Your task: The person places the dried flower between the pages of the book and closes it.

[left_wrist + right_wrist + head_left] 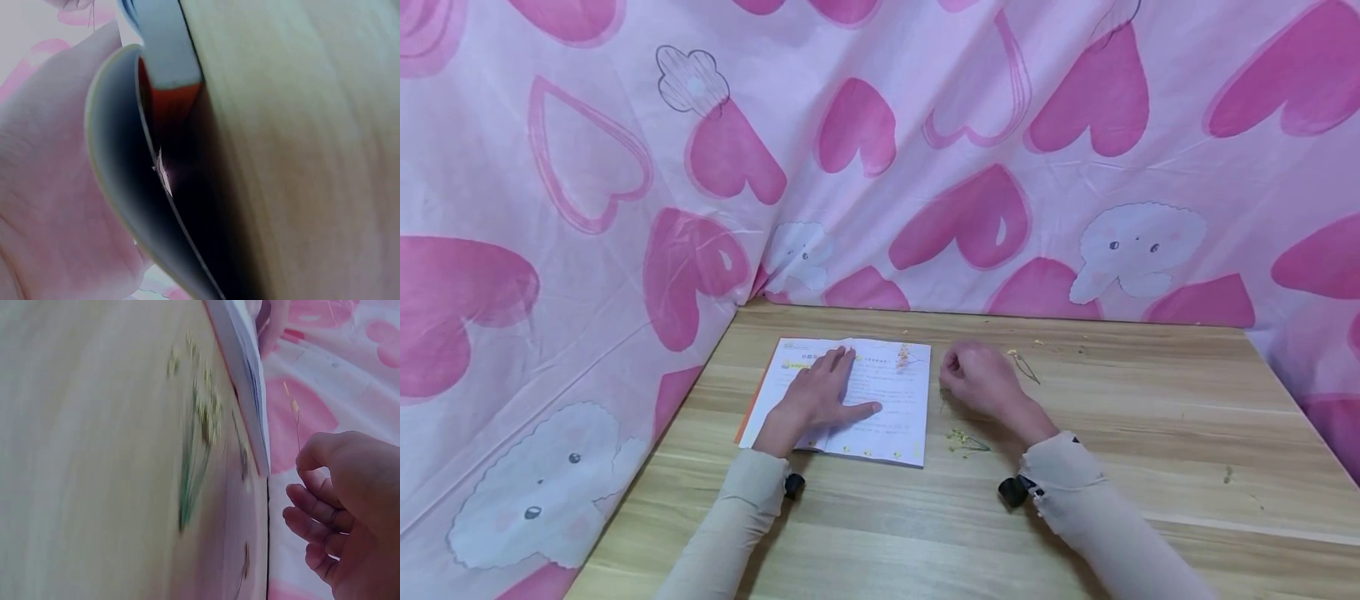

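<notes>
An open book with printed white pages lies on the table. My left hand rests across its middle, fingers extended and thumb spread over the right page. In the left wrist view, a curved page stands beside the palm. Just right of the book, my right hand pinches a thin dried flower sprig between thumb and forefinger. Orange blossoms appear at the right page's upper part; I cannot tell whether they touch it. A yellow flower sprig lies below the right hand.
Another small sprig lies on the wooden table beyond the right wrist, with tiny flower bits nearby. A pink heart-patterned cloth hangs behind the table and along its left side.
</notes>
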